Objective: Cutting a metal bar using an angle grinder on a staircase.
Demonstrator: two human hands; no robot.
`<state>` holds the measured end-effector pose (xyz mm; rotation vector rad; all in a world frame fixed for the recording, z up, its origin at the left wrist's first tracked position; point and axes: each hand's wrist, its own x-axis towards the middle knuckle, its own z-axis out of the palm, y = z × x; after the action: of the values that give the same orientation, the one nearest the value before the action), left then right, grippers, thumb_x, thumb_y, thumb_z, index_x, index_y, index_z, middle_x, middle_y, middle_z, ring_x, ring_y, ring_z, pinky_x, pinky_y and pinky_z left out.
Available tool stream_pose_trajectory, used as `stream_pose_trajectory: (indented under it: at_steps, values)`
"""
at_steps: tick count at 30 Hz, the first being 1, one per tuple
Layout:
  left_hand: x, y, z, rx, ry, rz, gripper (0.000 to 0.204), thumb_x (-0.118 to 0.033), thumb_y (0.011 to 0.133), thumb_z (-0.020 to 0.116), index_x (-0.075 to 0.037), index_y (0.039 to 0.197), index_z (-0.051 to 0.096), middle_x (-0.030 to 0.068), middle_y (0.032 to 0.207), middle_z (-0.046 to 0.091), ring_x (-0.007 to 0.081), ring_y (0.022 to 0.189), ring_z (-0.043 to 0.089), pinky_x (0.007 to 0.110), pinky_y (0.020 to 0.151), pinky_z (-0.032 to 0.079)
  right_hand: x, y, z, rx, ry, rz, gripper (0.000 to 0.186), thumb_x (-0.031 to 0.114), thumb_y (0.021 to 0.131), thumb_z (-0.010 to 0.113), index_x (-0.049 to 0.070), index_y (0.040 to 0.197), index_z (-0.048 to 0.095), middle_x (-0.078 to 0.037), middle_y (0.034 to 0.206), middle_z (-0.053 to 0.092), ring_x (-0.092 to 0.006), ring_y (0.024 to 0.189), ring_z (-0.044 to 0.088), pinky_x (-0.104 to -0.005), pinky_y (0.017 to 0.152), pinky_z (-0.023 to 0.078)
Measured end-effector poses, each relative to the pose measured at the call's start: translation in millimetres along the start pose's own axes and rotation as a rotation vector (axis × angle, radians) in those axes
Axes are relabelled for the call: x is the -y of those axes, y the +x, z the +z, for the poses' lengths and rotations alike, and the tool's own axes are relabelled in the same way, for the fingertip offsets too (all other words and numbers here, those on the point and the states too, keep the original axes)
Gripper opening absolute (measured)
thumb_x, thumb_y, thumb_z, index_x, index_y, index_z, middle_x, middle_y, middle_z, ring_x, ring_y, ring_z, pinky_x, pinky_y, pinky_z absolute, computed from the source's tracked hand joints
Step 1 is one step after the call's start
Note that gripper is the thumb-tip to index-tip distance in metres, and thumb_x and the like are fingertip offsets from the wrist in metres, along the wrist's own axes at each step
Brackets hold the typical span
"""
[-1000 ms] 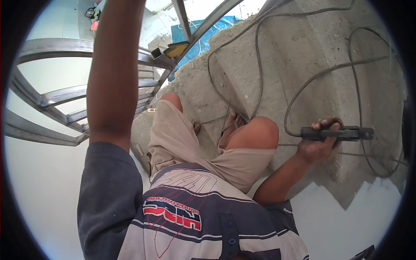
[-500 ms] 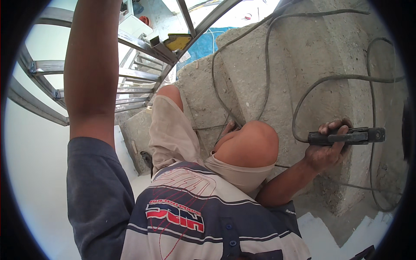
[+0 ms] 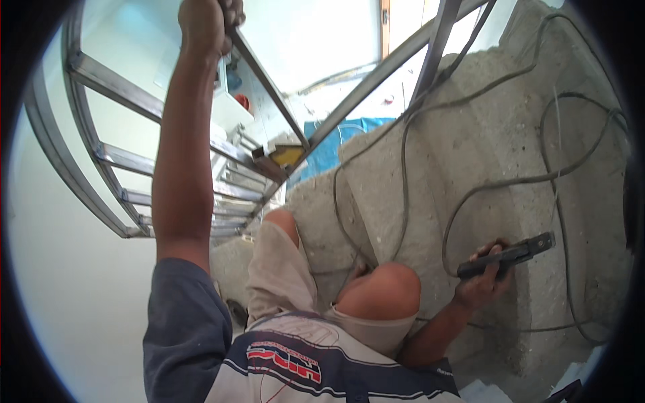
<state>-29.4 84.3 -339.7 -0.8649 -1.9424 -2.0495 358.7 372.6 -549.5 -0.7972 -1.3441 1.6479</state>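
And up at the top edge goes the left hand (image 3: 203, 28), arm stretched straight out, its grip clamped around a slim metal bar (image 3: 265, 82) that slants down to the right and meets a longer rail (image 3: 366, 87). Behind that bare forearm spreads a curved metal frame (image 3: 121, 158), its grey crosspieces set like ladder rungs against a white wall (image 3: 74, 289). Over to the right, the right hand (image 3: 478, 287) has its grip closed around a black tool holder (image 3: 516, 255), fingers wrapped about the handle, the far end tipped slightly upward and pointing right. Out of the holder's near end runs a dark cable (image 3: 494, 186), curving up and looping across the rough concrete steps (image 3: 470, 134), with more cable lying further over. Between the two arms sit the bent knees, one bare knee (image 3: 384, 285) close in front of the striped shirt (image 3: 282, 356). Look past the rail: a blue sheet (image 3: 324, 140) lies beyond it, and a yellow piece (image 3: 289, 156) shows just beside the frame's lower corner, near an open-ended square tube (image 3: 263, 158).
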Motion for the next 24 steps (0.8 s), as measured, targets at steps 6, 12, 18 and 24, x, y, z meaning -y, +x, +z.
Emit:
stream_pose_trajectory:
  at_steps: [6, 12, 18, 24]
  values:
    - [-22, -4, 7, -0.218, -0.056, -0.089, 0.029, -0.034, 0.093, 0.065, -0.012, 0.077, 0.054, -0.0054, 0.053, 0.038, 0.0081, 0.04, 0.037, 0.027, 0.043, 0.033, -11, 7, -7, 0.009, -0.01, -0.005, 0.031, 0.025, 0.095, 0.066, 0.003, 0.116, 0.059, -0.003, 0.087, 0.058, -0.011, 0.075, 0.054, -0.0252, 0.062, 0.044]
    - [-12, -2, 8, -0.292, -0.12, -0.111, 0.03, -0.032, 0.091, 0.068, -0.013, 0.072, 0.054, -0.0047, 0.052, 0.042, 0.009, 0.039, 0.038, 0.028, 0.041, 0.033, -16, 3, -3, 0.021, 0.051, -0.023, 0.034, 0.025, 0.096, 0.062, 0.003, 0.122, 0.058, -0.002, 0.093, 0.06, -0.0112, 0.078, 0.055, -0.0256, 0.064, 0.044]
    - [-19, -12, 1, -0.298, -0.147, -0.104, 0.031, -0.03, 0.091, 0.067, -0.015, 0.07, 0.051, -0.0058, 0.052, 0.039, 0.0081, 0.04, 0.037, 0.027, 0.041, 0.031, -31, 5, -13, 0.053, 0.04, -0.046, 0.039, 0.024, 0.093, 0.06, 0.003, 0.125, 0.057, -0.003, 0.096, 0.061, -0.0127, 0.079, 0.057, -0.0268, 0.066, 0.046]
    - [-20, -19, -10, -0.279, -0.133, -0.081, 0.027, -0.028, 0.092, 0.067, -0.011, 0.076, 0.053, -0.0043, 0.054, 0.042, 0.0097, 0.041, 0.039, 0.029, 0.042, 0.035, -44, 5, -10, 0.023, 0.062, -0.03, 0.04, 0.022, 0.091, 0.062, 0.001, 0.125, 0.057, -0.005, 0.096, 0.061, -0.0149, 0.08, 0.058, -0.0278, 0.069, 0.047]
